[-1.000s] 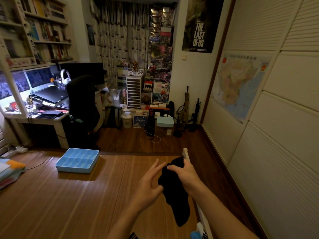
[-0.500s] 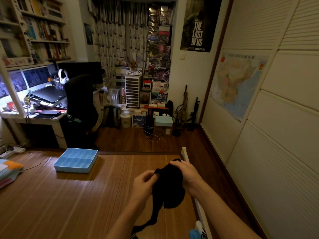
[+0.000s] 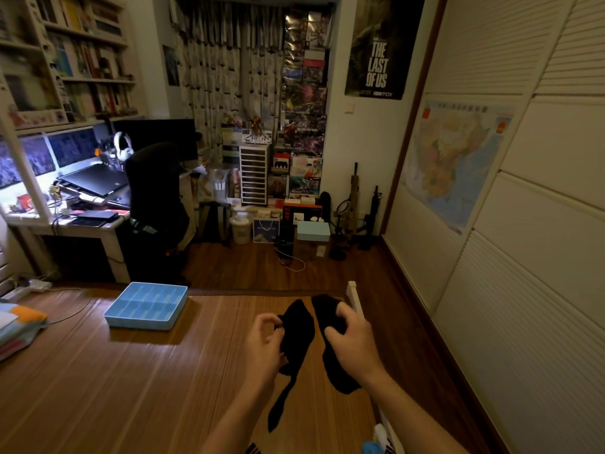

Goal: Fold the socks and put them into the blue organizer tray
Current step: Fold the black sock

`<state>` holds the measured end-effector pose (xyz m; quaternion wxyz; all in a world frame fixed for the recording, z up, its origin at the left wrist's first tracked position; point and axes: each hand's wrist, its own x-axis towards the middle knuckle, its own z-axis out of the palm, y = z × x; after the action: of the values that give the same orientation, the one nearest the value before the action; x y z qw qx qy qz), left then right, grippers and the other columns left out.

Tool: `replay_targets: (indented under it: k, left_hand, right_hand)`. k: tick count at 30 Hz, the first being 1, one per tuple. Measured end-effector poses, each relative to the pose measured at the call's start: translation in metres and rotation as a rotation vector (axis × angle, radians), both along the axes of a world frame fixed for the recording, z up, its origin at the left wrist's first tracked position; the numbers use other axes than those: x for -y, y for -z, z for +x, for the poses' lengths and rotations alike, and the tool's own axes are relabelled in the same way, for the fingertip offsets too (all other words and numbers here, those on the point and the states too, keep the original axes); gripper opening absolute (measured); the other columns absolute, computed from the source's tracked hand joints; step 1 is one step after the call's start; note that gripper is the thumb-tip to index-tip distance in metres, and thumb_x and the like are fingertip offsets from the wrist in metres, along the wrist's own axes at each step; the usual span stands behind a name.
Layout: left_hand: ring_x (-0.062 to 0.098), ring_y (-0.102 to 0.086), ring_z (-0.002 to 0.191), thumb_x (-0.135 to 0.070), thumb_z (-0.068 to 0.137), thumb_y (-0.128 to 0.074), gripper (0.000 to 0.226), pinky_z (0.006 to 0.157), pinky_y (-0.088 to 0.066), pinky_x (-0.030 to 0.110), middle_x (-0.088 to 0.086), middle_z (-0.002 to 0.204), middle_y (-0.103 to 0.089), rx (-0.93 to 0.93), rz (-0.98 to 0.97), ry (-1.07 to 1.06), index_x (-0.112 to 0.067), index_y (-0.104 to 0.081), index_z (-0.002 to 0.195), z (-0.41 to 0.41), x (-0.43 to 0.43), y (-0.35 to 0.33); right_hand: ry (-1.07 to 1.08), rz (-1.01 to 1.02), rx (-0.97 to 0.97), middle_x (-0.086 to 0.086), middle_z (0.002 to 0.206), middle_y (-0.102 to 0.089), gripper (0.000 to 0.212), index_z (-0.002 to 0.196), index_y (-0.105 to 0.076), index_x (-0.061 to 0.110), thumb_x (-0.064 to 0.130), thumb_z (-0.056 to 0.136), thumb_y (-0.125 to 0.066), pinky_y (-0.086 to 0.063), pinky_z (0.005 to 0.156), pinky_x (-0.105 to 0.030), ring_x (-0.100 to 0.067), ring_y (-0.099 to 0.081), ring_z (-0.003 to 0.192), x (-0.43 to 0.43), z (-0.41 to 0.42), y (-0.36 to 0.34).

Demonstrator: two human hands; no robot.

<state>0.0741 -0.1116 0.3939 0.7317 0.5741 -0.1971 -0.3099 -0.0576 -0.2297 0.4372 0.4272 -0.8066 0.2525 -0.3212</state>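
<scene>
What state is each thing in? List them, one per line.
left sock, unfolded, dangling from the left hand
right sock, unfolded, dangling from the right hand
left hand, pinching the left sock
right hand, gripping the right sock
blue organizer tray, compartments look empty, no socks inside

Both forearms are cut off by the bottom edge. The left hand (image 3: 265,342) covers the near side of the left sock (image 3: 296,332), and the contact points of its curled fingers are hidden. The right hand (image 3: 352,344) covers the middle of the right sock (image 3: 339,380). Both socks read as flat black, so cuffs, heels and folds cannot be told. The blue organizer tray (image 3: 147,306) shows faint dividers, and its compartment count is uncertain. A stack of folded cloth (image 3: 19,329) is cut off by the left edge. A blue item (image 3: 373,448) at the bottom edge is cut off and cannot be identified.
</scene>
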Motion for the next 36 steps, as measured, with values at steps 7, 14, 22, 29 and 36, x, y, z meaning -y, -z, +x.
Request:
replay_targets:
  k: [7, 14, 22, 29, 36]
  left_hand:
    - [0.029, -0.07, 0.113, -0.026, 0.095, -0.067, 0.036, 0.088, -0.06, 0.039, 0.018, 0.121, -0.072, -0.082, -0.096, 0.305, -0.003, -0.071, 0.122, 0.0, 0.005, -0.013]
    - [0.031, -0.074, 0.109, -0.025, 0.101, -0.063, 0.03, 0.081, -0.063, 0.036, 0.016, 0.117, -0.076, -0.1, -0.044, 0.223, -0.007, -0.068, 0.125, 0.004, 0.016, -0.012]
    - [0.023, -0.075, 0.105, -0.03, 0.11, -0.036, 0.039, 0.077, -0.061, 0.032, 0.013, 0.118, -0.075, -0.333, -0.232, 0.062, -0.013, -0.065, 0.129, 0.018, 0.024, -0.013]
    - [0.037, -0.067, 0.116, -0.045, 0.101, -0.04, 0.05, 0.09, -0.057, 0.041, 0.016, 0.133, -0.068, -0.067, -0.142, 0.378, -0.02, -0.065, 0.137, 0.022, 0.024, -0.02]
    - [0.039, -0.061, 0.1, -0.051, 0.1, -0.054, 0.062, 0.085, -0.05, 0.036, 0.021, 0.114, -0.066, 0.069, -0.092, 0.572, 0.004, -0.061, 0.126, 0.015, 0.021, -0.027]
  right_hand:
    - [-0.152, -0.838, -0.371, 0.009, 0.133, -0.057, 0.032, 0.116, -0.064, 0.024, 0.018, 0.086, -0.072, -0.048, 0.101, -0.028, -0.011, -0.048, 0.128, -0.018, 0.005, 0.03]
    - [-0.223, -1.043, -0.421, -0.001, 0.152, -0.048, 0.042, 0.119, -0.063, 0.023, 0.019, 0.08, -0.075, -0.041, 0.112, -0.039, -0.025, -0.037, 0.147, -0.013, 0.007, 0.031]
    - [-0.207, -0.574, -0.256, 0.02, 0.14, -0.04, 0.031, 0.11, -0.052, 0.031, 0.029, 0.088, -0.074, -0.055, 0.086, -0.02, -0.008, -0.06, 0.111, 0.001, 0.004, 0.04]
    - [-0.07, -0.083, 0.122, 0.018, 0.107, -0.057, 0.03, 0.131, -0.055, 0.046, 0.042, 0.102, -0.053, -0.054, 0.078, -0.027, -0.011, -0.059, 0.097, 0.012, 0.014, 0.0]
    - [-0.37, -0.262, -0.272, 0.023, 0.156, -0.034, 0.046, 0.135, -0.058, 0.045, 0.017, 0.099, -0.057, -0.024, 0.12, -0.04, -0.003, -0.022, 0.147, 0.04, 0.025, -0.058]
